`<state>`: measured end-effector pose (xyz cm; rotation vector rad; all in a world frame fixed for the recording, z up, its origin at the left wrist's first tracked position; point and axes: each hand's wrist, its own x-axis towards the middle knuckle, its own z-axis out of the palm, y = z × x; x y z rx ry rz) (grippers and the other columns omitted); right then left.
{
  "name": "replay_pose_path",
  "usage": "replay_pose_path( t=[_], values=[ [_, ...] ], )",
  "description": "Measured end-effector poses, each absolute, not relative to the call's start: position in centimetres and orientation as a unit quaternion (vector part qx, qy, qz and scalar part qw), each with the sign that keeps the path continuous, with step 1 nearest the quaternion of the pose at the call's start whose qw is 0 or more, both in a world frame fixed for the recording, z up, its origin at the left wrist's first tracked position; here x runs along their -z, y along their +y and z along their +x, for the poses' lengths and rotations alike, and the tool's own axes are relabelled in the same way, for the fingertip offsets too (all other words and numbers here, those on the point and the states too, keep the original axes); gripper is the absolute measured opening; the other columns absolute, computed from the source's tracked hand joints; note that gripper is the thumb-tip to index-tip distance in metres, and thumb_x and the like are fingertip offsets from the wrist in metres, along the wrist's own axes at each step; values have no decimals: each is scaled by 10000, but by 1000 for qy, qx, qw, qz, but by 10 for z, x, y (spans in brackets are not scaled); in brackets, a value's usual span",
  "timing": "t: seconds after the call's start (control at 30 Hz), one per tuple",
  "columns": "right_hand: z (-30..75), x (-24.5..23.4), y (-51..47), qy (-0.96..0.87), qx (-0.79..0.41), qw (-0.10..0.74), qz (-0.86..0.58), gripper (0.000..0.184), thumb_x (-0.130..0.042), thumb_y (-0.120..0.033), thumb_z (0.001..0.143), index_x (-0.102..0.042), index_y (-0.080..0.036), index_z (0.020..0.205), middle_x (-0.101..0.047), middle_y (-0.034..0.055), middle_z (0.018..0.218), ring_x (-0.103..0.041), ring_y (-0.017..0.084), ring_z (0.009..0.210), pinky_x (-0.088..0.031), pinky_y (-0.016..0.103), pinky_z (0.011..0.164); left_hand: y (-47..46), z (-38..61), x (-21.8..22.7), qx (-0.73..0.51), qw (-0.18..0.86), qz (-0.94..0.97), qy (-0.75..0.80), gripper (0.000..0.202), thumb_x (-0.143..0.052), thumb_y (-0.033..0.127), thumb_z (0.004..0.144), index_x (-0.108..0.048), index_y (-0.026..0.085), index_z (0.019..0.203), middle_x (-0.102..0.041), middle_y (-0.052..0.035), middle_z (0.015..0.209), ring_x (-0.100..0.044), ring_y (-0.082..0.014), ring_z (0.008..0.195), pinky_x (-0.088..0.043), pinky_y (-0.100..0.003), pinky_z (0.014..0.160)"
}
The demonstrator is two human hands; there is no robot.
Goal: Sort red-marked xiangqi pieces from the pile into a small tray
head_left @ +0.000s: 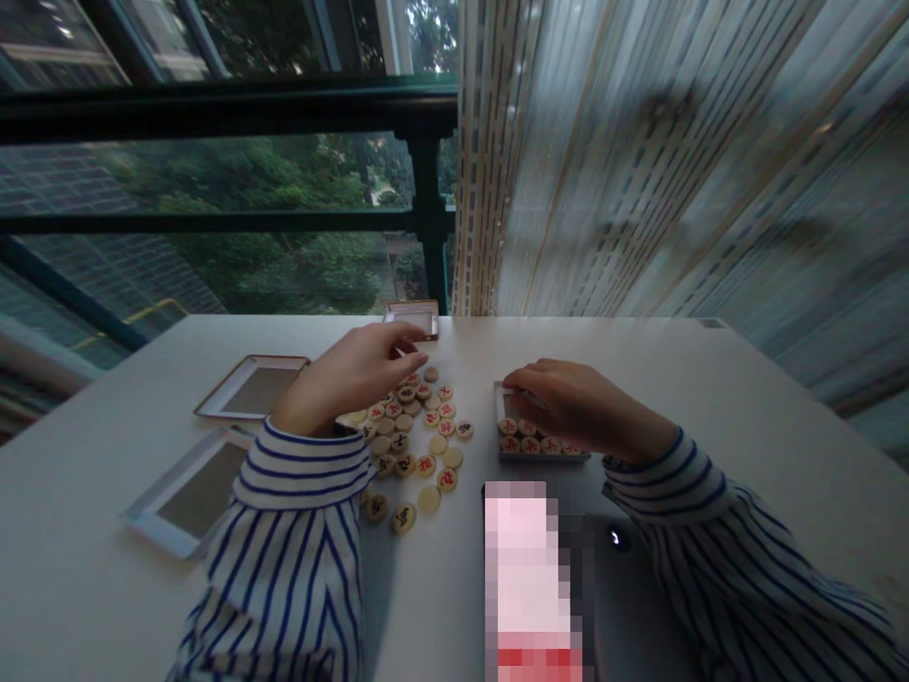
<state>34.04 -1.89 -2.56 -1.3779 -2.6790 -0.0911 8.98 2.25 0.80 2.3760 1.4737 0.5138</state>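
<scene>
Left hand (355, 374): at 11 o'clock, fingertips pinched together over the pile's far edge; any disc between them is hidden.
Right hand (568, 403): at 1 o'clock, palm down, fingers loose over the box (543, 457), apparently steadying it.
Discs (418, 436): wooden game pieces heaped mid-table (745, 426), within easy reach.
Box: discs in neat rows, probably so they fit.
Trays (252, 386): set aside at 9 o'clock.

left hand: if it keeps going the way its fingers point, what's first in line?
Probably the small shallow box at the far edge of the table: it lies just past the fingertips of the left hand. Depth is unclear; the hand may pass over it.
</scene>
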Motion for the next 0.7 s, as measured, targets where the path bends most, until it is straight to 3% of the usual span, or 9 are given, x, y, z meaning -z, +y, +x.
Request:
replay_pose_path(
  t=[0.7],
  values=[
    [329,27,-21,-879,53,100,-462,258,-405,-243,877,-620,-156,989,-657,89,911,-568,183,864,-397,296,743,25,77,-6,-218,146,812,522,379,-515,362,782,-610,155,1086,-671,-74,988,-617,-174,839,-486,-287,754]
  ],
)
